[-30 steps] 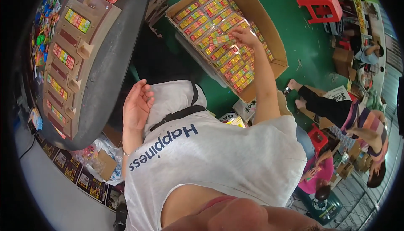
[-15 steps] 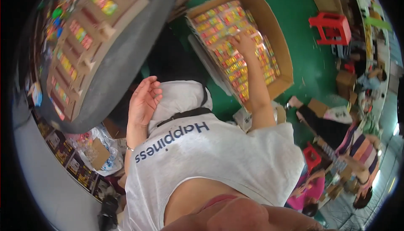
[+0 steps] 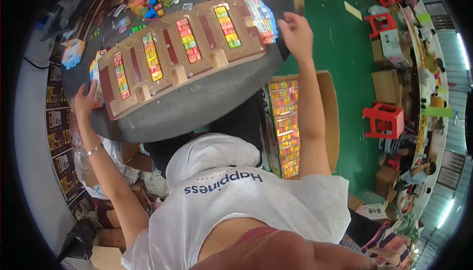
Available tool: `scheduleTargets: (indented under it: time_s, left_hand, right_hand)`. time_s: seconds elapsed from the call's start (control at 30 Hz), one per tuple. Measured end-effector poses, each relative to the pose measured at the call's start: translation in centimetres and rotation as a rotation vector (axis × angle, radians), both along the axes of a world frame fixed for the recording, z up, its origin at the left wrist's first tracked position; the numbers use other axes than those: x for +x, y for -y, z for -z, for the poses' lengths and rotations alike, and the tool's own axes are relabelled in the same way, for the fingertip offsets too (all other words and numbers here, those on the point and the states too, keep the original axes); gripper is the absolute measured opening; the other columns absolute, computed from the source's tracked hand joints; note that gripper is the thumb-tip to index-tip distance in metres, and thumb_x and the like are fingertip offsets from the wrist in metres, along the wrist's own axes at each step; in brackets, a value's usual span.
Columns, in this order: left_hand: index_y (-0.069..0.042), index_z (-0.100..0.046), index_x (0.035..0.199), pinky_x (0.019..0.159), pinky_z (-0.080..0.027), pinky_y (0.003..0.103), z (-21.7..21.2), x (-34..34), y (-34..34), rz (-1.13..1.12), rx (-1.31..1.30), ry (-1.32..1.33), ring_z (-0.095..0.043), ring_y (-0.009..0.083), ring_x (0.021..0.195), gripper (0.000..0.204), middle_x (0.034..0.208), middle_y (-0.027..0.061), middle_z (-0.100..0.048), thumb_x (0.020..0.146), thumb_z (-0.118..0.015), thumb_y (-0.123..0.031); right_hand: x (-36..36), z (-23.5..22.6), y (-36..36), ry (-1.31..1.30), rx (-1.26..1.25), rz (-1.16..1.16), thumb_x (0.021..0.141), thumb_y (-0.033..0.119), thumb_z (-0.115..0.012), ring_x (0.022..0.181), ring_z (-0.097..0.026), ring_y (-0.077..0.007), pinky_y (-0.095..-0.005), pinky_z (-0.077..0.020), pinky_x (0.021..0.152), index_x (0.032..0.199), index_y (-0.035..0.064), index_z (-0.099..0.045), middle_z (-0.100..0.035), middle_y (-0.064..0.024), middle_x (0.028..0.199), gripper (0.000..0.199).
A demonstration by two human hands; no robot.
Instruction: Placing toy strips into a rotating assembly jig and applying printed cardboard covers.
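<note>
1. The work in hand seems to centre on the long tan-and-dark-red slotted board [image 3: 202, 65] lying between the two hands on the dark grey, round-edged desk [image 3: 197, 105]. Four of its slots each show a strip of small red, yellow and green blocks [image 3: 188, 40].
2. The step looks like reaching for the cards at the board's two ends. Lifting one would call for a light pinch at its edge, without nudging the board.
3. The left hand [image 3: 84, 103] has its fingers parted, with no held object visible. It is at a stack of blue-and-orange printed cards [image 3: 97, 93]; whether it touches them is unclear.
4. The right hand [image 3: 297, 33] is loosely bent, thumb and fingers apart, with nothing seen in it. Just to its left sits a fan of blue-edged, scalloped printed cards [image 3: 263, 19].
5. Both arms are stretched forward and spread wide, the left elbow slightly bent, the right forearm passing above the brown cardboard carton [image 3: 329, 112].
6. Nearer the body than the right hand, that carton holds rows of clear-wrapped, multicoloured block packs [image 3: 286, 122].
</note>
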State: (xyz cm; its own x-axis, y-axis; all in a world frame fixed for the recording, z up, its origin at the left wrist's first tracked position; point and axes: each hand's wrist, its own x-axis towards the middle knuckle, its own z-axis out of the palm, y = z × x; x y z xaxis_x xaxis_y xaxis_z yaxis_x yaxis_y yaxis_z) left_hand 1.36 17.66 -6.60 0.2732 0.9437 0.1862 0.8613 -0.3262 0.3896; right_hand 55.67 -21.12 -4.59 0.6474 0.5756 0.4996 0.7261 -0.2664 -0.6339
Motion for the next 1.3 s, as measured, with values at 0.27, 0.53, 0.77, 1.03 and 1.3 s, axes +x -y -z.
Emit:
scheduleTargets:
  time_s: [0.27, 0.53, 0.77, 1.03, 1.3]
  left_hand:
    - [0.004, -0.062, 0.109, 0.068, -0.051, 0.029, 4.7, -1.0, -1.8, -0.065, -0.269, 0.376, -0.063, 0.0157, 0.073, 0.052, 0.086, 0.0068, -0.069, 0.075, -0.083, -0.029]
    - [-0.001, -0.053, 0.114, 0.074, -0.052, 0.030, -2.8, 0.0, -1.3, 0.123, -0.223, 0.324, -0.066, 0.0196, 0.091, 0.038, 0.099, 0.0094, -0.067, 0.083, -0.072, -0.010]
    - [-0.003, -0.039, 0.145, 0.082, -0.053, 0.028, -8.2, 19.6, 15.1, 0.546, -0.475, 0.810, -0.062, 0.0157, 0.101, 0.068, 0.118, 0.0098, -0.062, 0.084, -0.069, -0.004]
    - [-0.003, -0.055, 0.129, 0.071, -0.049, 0.039, -7.1, 28.4, 20.5, 0.339, -0.034, 0.049, -0.057, 0.0306, 0.094, 0.066, 0.105, 0.0121, -0.056, 0.071, -0.081, -0.024]
    - [-0.008, -0.055, 0.130, 0.109, -0.017, 0.054, -7.1, 25.9, 19.4, 0.631, 0.109, -0.087, -0.037, 0.0310, 0.130, 0.077, 0.135, 0.0077, -0.048, 0.069, -0.076, -0.051]
  right_hand:
    - [3.5, 0.7, -5.9, -0.029, -0.512, -0.067, 0.071, 0.035, -0.080, 0.083, -0.066, -0.0264, -0.0367, -0.0517, 0.072, 0.111, 0.0023, -0.066, -0.067, -0.0153, 0.099, 0.054]
    - [2.8, -2.1, -3.7, -0.004, -0.211, -0.024, 0.083, 0.017, -0.071, 0.072, -0.066, -0.0205, -0.0284, -0.0499, 0.063, 0.122, 0.0052, -0.056, -0.068, -0.0094, 0.091, 0.044]
    - [-1.5, -7.6, -5.0, -0.763, -0.383, -0.635, 0.085, -0.001, -0.065, 0.066, -0.056, -0.0047, -0.0187, -0.0407, 0.051, 0.139, 0.0064, -0.049, -0.066, -0.0023, 0.089, 0.057]
    - [-2.3, -6.0, -8.4, -0.286, -0.543, -0.627, 0.076, 0.017, -0.079, 0.062, -0.051, -0.0076, -0.0254, -0.0443, 0.058, 0.134, 0.0120, -0.056, -0.056, -0.0001, 0.074, 0.063]
    - [-4.4, -5.6, -7.0, 0.103, -0.632, -0.518, 0.060, 0.045, -0.086, 0.064, -0.057, -0.0188, -0.0321, -0.0474, 0.060, 0.138, 0.0194, -0.053, -0.053, -0.0081, 0.073, 0.088]
